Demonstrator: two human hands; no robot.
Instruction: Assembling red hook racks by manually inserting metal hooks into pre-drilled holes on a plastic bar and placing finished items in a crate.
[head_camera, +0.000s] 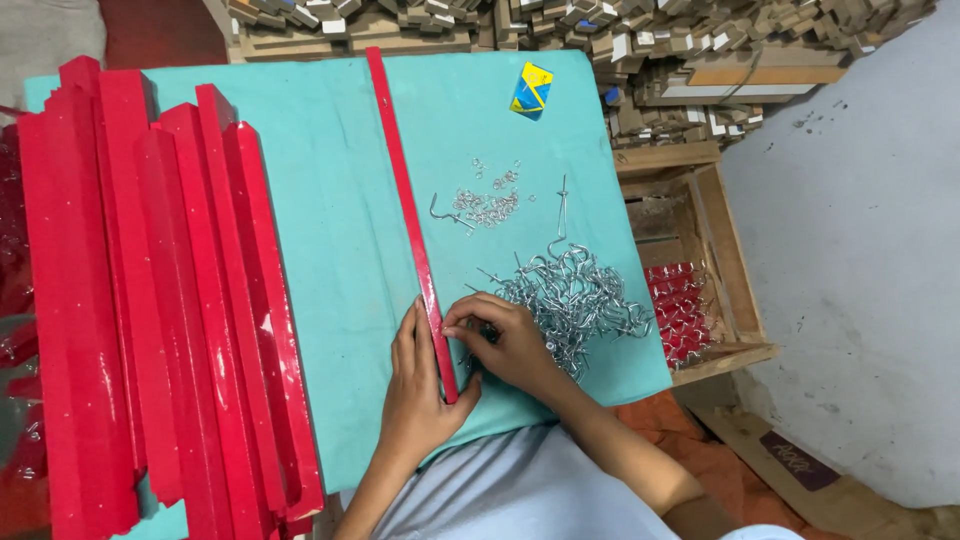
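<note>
From up here I see my left hand (418, 385) lying flat, fingers together, on the teal cloth (330, 250) with its thumb side pressed against a long red strip (410, 220). The strip runs from the far edge of the cloth down to its near end, which sits between my two hands. My right hand (510, 345) is curled over the strip's right edge, thumb and forefinger pinched together at a spot on the strip; whatever they pinch is too small for me to make out.

Just right of that hand, touching it, lies a tangled heap of silver metal hooks (575, 295) on the cloth. Further up sits a small scatter of tiny metal rings (488, 205), with one loose hook beside it. Near the far edge is a small yellow and blue packet (532, 90).

To my left a stack of red strips (160, 320) covers that side of the cloth, laid lengthwise and overlapping.

Off the right edge of the cloth stands an open wooden crate (735, 265). Its nearer part holds a cluster of shiny red pieces (680, 310), too small for me to tell what they are; the farther part looks dark, and I cannot tell its contents. Beyond the cloth is a pile of wooden offcuts (600, 30), and grey floor (860, 220) lies to the right.
</note>
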